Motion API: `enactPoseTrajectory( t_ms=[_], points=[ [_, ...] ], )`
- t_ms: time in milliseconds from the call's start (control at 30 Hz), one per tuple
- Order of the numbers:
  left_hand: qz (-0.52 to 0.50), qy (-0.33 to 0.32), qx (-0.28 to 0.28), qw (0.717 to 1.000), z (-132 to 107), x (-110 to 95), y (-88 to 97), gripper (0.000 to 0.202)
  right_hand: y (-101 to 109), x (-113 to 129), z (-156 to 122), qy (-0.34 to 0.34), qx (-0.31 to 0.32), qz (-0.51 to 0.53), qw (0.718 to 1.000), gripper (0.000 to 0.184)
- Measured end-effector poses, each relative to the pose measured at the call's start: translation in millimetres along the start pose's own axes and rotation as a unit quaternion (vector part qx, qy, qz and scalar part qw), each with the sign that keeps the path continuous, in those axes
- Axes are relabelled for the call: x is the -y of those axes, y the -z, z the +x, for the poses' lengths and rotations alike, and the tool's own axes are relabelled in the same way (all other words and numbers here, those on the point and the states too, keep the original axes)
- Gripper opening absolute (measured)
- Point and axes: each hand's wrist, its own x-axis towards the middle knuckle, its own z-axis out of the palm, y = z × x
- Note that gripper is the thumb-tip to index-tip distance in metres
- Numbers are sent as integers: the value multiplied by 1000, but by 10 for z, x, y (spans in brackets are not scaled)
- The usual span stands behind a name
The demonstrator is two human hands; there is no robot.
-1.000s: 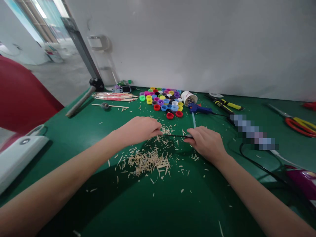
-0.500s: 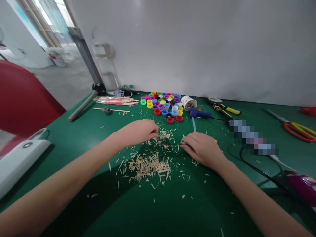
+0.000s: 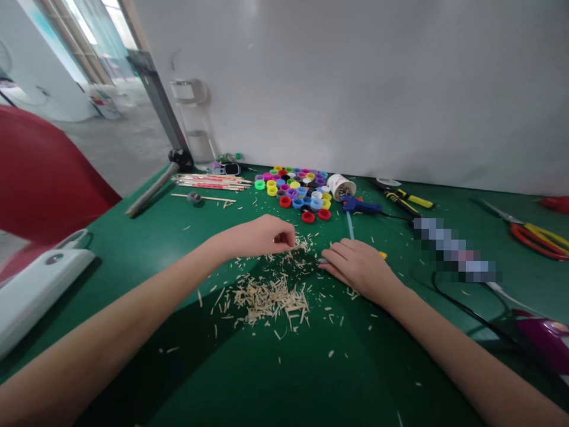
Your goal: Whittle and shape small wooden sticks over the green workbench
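My left hand (image 3: 267, 235) hovers over loose wood slivers, its thumb and fingertips curled into a pinch; whatever may be between them is too small to make out. To its right, my right hand (image 3: 358, 264) rests low over the green table, closed around what looks like a utility knife (image 3: 383, 255). Only the knife's yellow end and a grey tip pointing left show; the fingers cover the middle. Scattered pale slivers (image 3: 302, 244) lie between the hands, and a denser pile of cut wooden bits (image 3: 271, 299) sits nearer to me.
Colourful bottle caps (image 3: 296, 193) cluster at the back, beside a tipped white cup (image 3: 341, 187) and a blue glue gun (image 3: 362, 205). Bundled sticks (image 3: 213, 182) and a hammer (image 3: 153, 190) lie left; pliers (image 3: 402, 201), scissors (image 3: 528, 228) and a black cable (image 3: 462, 305) lie right.
My left hand has shifted slightly right and its finger curl shows more clearly. My right hand has moved slightly left and turned a little, with the knife still in it.
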Motion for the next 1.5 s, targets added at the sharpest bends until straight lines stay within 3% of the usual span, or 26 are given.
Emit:
enactPoseTrajectory(
  t_ms=[433, 733, 1033, 1333, 1500],
  points=[
    [-62, -12, -13, 998, 89, -28, -58, 18, -68, 22, 126, -34, -48, 60, 996, 30],
    [-68, -34, -33, 997, 95, 25, -81, 17, -105, 4, 109, -38, -53, 63, 996, 32],
    [-57, 13, -60, 996, 91, 41, -110, 14, -90, -1, 167, -48, -19, 66, 996, 35],
    [-56, -21, -52, 997, 50, -38, -149, 11, -95, -12, 186, -28, -1, 70, 997, 35],
    [-48, -10, -55, 997, 53, -44, -140, 11, -108, 15, 165, -42, -32, 58, 997, 35]
  ],
)
